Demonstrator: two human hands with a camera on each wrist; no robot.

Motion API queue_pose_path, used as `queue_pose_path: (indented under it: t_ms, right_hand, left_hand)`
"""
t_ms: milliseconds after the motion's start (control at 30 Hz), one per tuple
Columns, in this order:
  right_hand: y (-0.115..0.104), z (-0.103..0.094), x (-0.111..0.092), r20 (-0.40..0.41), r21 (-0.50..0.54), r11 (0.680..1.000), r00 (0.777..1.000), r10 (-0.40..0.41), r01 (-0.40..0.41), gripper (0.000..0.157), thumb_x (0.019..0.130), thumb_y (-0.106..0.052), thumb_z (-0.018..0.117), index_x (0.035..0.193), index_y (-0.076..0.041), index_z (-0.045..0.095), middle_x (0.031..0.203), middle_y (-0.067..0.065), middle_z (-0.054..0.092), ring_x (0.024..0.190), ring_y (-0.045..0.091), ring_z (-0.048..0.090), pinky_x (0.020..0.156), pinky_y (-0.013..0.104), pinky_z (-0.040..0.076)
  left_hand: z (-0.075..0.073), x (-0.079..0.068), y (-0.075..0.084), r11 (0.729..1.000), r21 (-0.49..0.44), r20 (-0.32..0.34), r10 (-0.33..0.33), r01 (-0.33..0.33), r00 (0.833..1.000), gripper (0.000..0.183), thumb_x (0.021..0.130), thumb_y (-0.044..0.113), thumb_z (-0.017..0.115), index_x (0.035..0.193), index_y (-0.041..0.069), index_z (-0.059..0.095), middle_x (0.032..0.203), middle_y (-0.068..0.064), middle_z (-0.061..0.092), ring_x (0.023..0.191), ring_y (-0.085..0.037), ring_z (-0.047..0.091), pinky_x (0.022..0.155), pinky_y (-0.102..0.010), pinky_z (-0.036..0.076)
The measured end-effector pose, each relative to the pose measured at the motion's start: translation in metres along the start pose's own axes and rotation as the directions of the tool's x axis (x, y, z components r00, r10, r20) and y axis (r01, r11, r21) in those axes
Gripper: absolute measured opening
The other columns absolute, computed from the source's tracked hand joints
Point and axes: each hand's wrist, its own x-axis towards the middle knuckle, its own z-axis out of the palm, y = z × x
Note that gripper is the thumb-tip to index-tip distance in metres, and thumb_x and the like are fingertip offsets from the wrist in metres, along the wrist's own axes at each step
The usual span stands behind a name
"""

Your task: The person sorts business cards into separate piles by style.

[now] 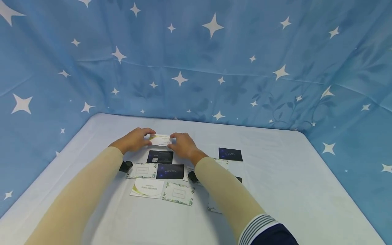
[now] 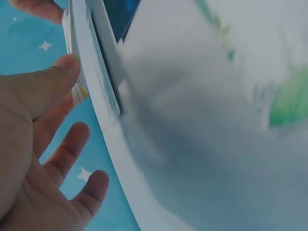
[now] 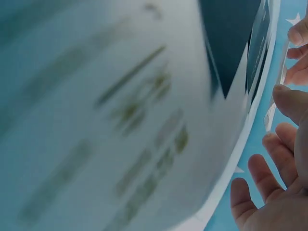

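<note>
Near the far side of the table, my left hand point(image 1: 133, 140) and my right hand point(image 1: 184, 145) hold a small stack of white business cards point(image 1: 160, 140) by opposite ends. The top card carries a gold curve and small print. In the left wrist view, the thumb and index finger pinch the stack point(image 2: 80, 94), and layered edges show. The other fingers point(image 2: 67, 151) are spread loosely. In the right wrist view, thumb and index finger pinch the other end of the cards point(image 3: 270, 115). Just below the hands lies a dark card with a QR code point(image 1: 160, 157).
More cards lie nearer me: a dark blue card point(image 1: 170, 172), leaf-bordered cards point(image 1: 178, 193) and a white company-logo card point(image 1: 147, 188). Another dark card point(image 1: 230, 154) sits to the right. My right sleeve point(image 1: 228, 190) partly covers some cards. A blue star-patterned curtain point(image 1: 196, 68) stands behind the white table point(image 1: 291, 190).
</note>
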Motion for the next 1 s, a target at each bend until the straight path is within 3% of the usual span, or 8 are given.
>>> queue_pose_path:
  t_ms: [167, 500, 1000]
  right_hand:
    - [-0.002, 0.004, 0.009, 0.025, 0.001, 1.0, 1.0, 0.008, -0.008, 0.047, 0.101, -0.035, 0.062, 0.142, -0.014, 0.056, 0.141, 0.004, 0.057, 0.136, 0.023, 0.045, 0.112, 0.037, 0.032]
    - [-0.007, 0.007, 0.021, 0.061, -0.016, 0.999, 0.998, 0.029, -0.029, 0.046, 0.102, -0.033, 0.059, 0.144, -0.016, 0.054, 0.142, 0.003, 0.056, 0.133, 0.023, 0.045, 0.111, 0.038, 0.034]
    - [-0.015, 0.013, 0.027, 0.081, -0.084, 0.989, 0.988, 0.131, -0.124, 0.046, 0.102, -0.038, 0.058, 0.145, -0.022, 0.054, 0.137, 0.005, 0.055, 0.122, 0.022, 0.046, 0.107, 0.041, 0.037]
  left_hand:
    - [0.0, 0.004, -0.006, 1.0, 0.0, -0.007, 0.016, -0.016, 1.0, 0.05, 0.097, 0.011, 0.066, 0.144, 0.001, 0.05, 0.144, -0.026, 0.048, 0.136, -0.045, 0.04, 0.109, -0.057, 0.03]
    - [0.003, 0.01, -0.016, 0.999, 0.003, 0.007, -0.032, 0.032, 0.999, 0.049, 0.098, 0.011, 0.064, 0.144, 0.002, 0.049, 0.147, -0.026, 0.045, 0.139, -0.045, 0.035, 0.112, -0.057, 0.026]
    - [0.004, 0.013, -0.02, 0.999, 0.015, 0.033, -0.03, 0.029, 0.999, 0.05, 0.099, 0.01, 0.063, 0.145, -0.001, 0.047, 0.148, -0.026, 0.044, 0.139, -0.045, 0.035, 0.113, -0.055, 0.025]
